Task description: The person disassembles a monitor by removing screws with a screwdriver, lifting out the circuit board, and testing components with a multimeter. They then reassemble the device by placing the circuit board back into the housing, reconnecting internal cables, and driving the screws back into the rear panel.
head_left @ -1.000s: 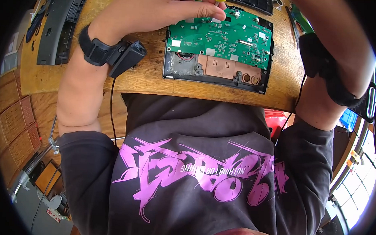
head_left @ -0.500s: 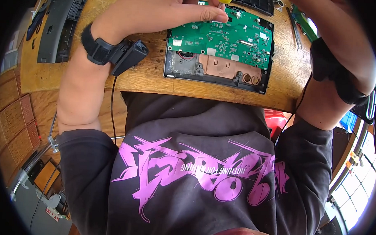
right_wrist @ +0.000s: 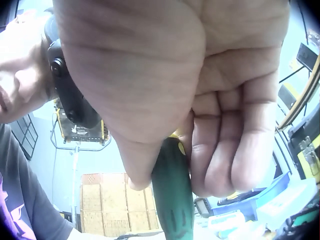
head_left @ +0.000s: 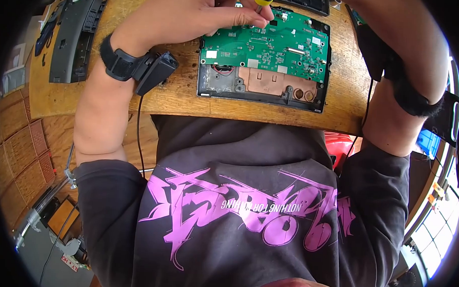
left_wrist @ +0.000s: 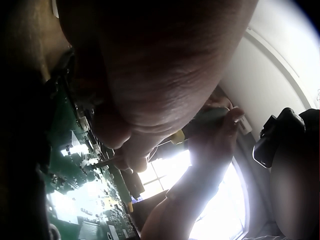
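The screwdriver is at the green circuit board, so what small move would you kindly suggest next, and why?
Probably a gentle turn of the screwdriver: the right hand grips its handle, the left hand pinches its shaft, and its tip is at the circuit board, though any screw is hidden.

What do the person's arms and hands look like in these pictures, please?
The left hand and right hand are bare, without gloves. Dark grey short fabric sleeves end near the elbows. Each forearm wears a black fabric strap with a boxy black device. A thin black cable hangs from the left one, and a similar dark cable runs beside the right arm.
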Demonstrator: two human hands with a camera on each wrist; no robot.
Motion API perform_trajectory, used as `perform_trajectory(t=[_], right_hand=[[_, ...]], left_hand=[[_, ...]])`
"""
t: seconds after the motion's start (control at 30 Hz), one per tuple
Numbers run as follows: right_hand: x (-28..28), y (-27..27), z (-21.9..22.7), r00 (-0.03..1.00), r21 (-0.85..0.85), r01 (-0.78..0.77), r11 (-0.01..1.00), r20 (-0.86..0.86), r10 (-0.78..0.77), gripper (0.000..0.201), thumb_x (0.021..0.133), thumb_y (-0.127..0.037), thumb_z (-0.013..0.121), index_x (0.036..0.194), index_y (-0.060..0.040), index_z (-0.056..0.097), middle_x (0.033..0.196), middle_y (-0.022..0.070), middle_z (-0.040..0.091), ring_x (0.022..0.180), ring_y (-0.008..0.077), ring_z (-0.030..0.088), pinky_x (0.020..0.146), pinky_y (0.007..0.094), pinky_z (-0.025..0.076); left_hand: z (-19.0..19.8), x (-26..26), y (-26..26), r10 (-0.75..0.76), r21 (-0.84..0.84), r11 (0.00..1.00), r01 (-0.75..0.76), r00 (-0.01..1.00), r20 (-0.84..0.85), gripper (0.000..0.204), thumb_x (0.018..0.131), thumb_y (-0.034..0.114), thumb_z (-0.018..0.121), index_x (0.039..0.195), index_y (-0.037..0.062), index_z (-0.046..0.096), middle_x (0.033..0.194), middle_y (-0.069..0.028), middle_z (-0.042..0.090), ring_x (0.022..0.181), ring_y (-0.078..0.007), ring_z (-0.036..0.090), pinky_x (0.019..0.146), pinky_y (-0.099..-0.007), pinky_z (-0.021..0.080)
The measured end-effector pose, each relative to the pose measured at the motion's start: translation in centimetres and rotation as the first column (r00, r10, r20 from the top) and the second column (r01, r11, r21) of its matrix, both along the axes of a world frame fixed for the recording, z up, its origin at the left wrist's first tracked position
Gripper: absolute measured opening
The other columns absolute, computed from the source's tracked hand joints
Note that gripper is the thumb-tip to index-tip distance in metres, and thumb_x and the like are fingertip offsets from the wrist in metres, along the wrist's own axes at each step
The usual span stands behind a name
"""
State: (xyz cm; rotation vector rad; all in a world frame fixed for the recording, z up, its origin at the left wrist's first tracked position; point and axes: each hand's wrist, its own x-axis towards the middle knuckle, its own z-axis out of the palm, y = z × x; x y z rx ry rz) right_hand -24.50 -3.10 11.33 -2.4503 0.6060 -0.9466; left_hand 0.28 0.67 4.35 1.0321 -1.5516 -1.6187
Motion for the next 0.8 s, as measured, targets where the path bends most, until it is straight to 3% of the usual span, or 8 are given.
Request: perform_trajectory(t=[0.03, 0.1, 0.17, 0.3, 0.37, 0.6, 0.7, 0.8], right_hand=[[-0.1, 0.0, 0.0, 1.0, -0.004, 0.0, 1.0, -0.002, 0.0, 0.031, 0.088, -0.003, 0.096, 0.107, 0.0035, 0.073, 0.102, 0.013, 0.08, 0.094, 0.0154, 0.077, 0.083, 0.0296, 0.061], [-0.3, 0.2, 0.1, 1.0, -0.015, -0.008, 1.0, 0.0, 0.008, 0.031, 0.087, -0.002, 0.096, 0.107, 0.0035, 0.073, 0.102, 0.013, 0.08, 0.095, 0.0155, 0.077, 0.083, 0.0297, 0.061], [-0.4, 0.5, -0.2, 1.0, -0.03, -0.017, 0.999, 0.01, 0.017, 0.031, 0.087, -0.002, 0.096, 0.107, 0.0034, 0.073, 0.102, 0.013, 0.08, 0.095, 0.0155, 0.077, 0.083, 0.0297, 0.061], [-0.1, 0.2, -0.5, 0.999, -0.018, -0.034, 0.999, 0.018, 0.034, 0.031, 0.087, -0.002, 0.096, 0.107, 0.0033, 0.073, 0.102, 0.013, 0.08, 0.095, 0.0155, 0.077, 0.083, 0.0298, 0.061], [0.1, -0.2, -0.4, 0.999, -0.005, -0.033, 0.999, 0.02, 0.034, 0.031, 0.087, -0.002, 0.096, 0.107, 0.0032, 0.073, 0.102, 0.0131, 0.08, 0.095, 0.0156, 0.077, 0.083, 0.0298, 0.061], [0.1, 0.3, -0.8, 0.998, -0.041, -0.052, 0.998, 0.035, 0.054, 0.031, 0.087, -0.002, 0.096, 0.107, 0.0031, 0.073, 0.102, 0.0131, 0.08, 0.095, 0.0157, 0.077, 0.084, 0.03, 0.061], [0.2, -0.2, -0.7, 0.997, -0.011, -0.06, 0.998, 0.038, 0.06, 0.031, 0.087, -0.002, 0.096, 0.107, 0.003, 0.073, 0.102, 0.0131, 0.08, 0.096, 0.0157, 0.077, 0.084, 0.03, 0.061], [0.3, -0.6, -0.4, 0.998, 0.012, -0.056, 0.998, 0.04, 0.055, 0.031, 0.087, -0.002, 0.096, 0.107, 0.0029, 0.073, 0.102, 0.0131, 0.08, 0.096, 0.0158, 0.077, 0.084, 0.0301, 0.061]], left_hand=[[-0.1, 0.3, -0.1, -0.019, -0.213, 0.976, 0.035, 0.997, 0.074, 0.017, 0.102, 0.001, 0.081, 0.119, -0.0046, 0.08, 0.107, -0.0095, 0.086, 0.1, -0.0127, 0.079, 0.085, -0.0247, 0.06], [-1.4, 1.3, -0.8, -0.02, -0.411, 0.908, 0.079, 0.989, 0.146, 0.017, 0.103, 0.001, 0.08, 0.118, -0.0047, 0.081, 0.107, -0.0104, 0.086, 0.099, -0.0127, 0.079, 0.086, -0.0252, 0.061], [-4.1, 2.6, -1.9, -0.208, -0.386, 0.882, 0.27, 0.958, 0.196, 0.013, 0.103, 0.001, 0.081, 0.114, -0.0053, 0.081, 0.108, -0.0116, 0.086, 0.1, -0.0135, 0.079, 0.087, -0.0268, 0.062], [-3.8, 2.5, -1.5, -0.186, -0.326, 0.911, 0.253, 0.957, 0.222, 0.011, 0.104, 0.002, 0.081, 0.112, -0.0059, 0.08, 0.108, -0.012, 0.086, 0.101, -0.013, 0.079, 0.088, -0.0281, 0.062], [-5.0, 2.7, -1.7, -0.228, -0.341, 0.907, 0.247, 0.969, 0.096, 0.011, 0.105, 0.003, 0.081, 0.109, -0.0065, 0.08, 0.108, -0.0131, 0.086, 0.102, -0.0125, 0.08, 0.088, -0.0284, 0.063], [-2.5, 2.1, -0.7, -0.174, -0.331, 0.917, 0.223, 0.97, 0.171, 0.013, 0.106, 0.002, 0.079, 0.099, -0.0075, 0.074, 0.105, -0.0152, 0.085, 0.106, -0.0153, 0.081, 0.088, -0.0283, 0.063], [-3.7, 2.5, -1.5, -0.246, -0.363, 0.894, 0.262, 0.965, 0.09, 0.015, 0.106, 0.002, 0.079, 0.096, -0.0076, 0.072, 0.106, -0.0149, 0.085, 0.107, -0.016, 0.081, 0.088, -0.0283, 0.063], [-2.6, 2.4, -1.1, -0.204, -0.336, 0.906, 0.259, 0.96, 0.189, 0.015, 0.106, 0.002, 0.079, 0.097, -0.0076, 0.072, 0.106, -0.0148, 0.085, 0.108, -0.016, 0.081, 0.088, -0.0283, 0.063]])
